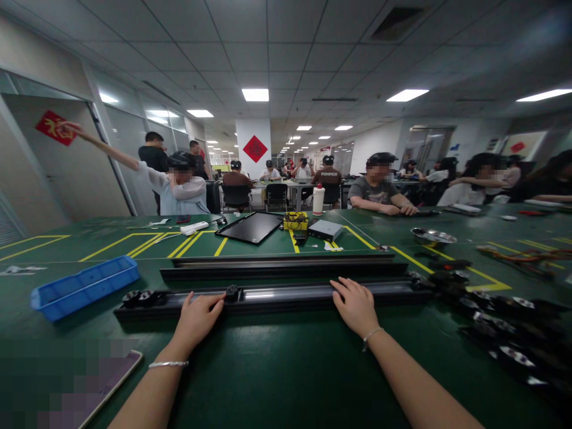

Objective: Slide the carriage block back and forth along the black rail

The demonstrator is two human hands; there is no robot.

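A long black rail point(277, 295) with a shiny groove lies across the green table in front of me. My left hand point(196, 316) rests on its near edge left of the middle, fingers curled over it beside a small black slider point(231, 292). My right hand point(355, 305) rests on the rail right of the middle, fingers bent over its edge. A second long black rail point(281, 265) lies just behind the first. Small black wheel parts point(138, 297) sit at the near rail's left end.
A blue plastic bin point(83, 286) stands at the left, a phone point(111, 381) near the front left corner. Several black and silver parts point(500, 316) lie at the right. Behind are a black panel point(252, 227), a yellow box point(295, 220) and a metal bowl point(433, 236). People sit around the table.
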